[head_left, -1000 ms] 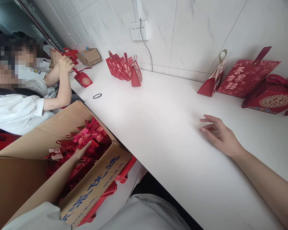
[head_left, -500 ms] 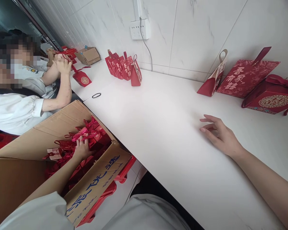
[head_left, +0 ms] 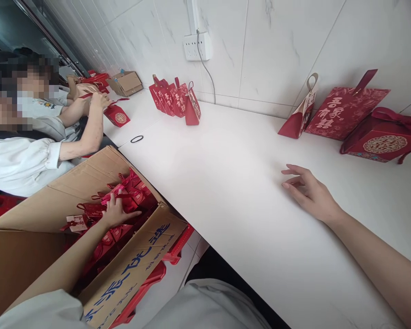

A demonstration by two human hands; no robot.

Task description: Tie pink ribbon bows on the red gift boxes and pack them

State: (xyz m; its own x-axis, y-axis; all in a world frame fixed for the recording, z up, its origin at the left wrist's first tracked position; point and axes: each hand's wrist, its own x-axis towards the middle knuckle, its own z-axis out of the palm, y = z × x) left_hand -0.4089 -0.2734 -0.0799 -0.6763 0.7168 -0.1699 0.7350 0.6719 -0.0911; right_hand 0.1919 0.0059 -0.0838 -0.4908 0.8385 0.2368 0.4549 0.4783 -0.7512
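Observation:
My left hand is inside a large cardboard box, its fingers spread over red gift boxes with ribbons and loops; whether it touches them I cannot tell. My right hand rests at the white table, fingers loosely apart with nothing in them. Beyond it, against the wall, stand a triangular gift box with a loop, a flat-faced red gift box with pale lettering, and a wider red gift box with a round gold emblem and a bow.
Several small red gift boxes stand by the wall, under a socket. A black ring lies on the table. At left, a person's hands hold ribbon above a red box. A small carton sits farther back.
My left hand has lifted slightly from the gift boxes, with its thumb and fingers spreading wider. My right hand stays put. The other person's hands have moved apart at the ribbon.

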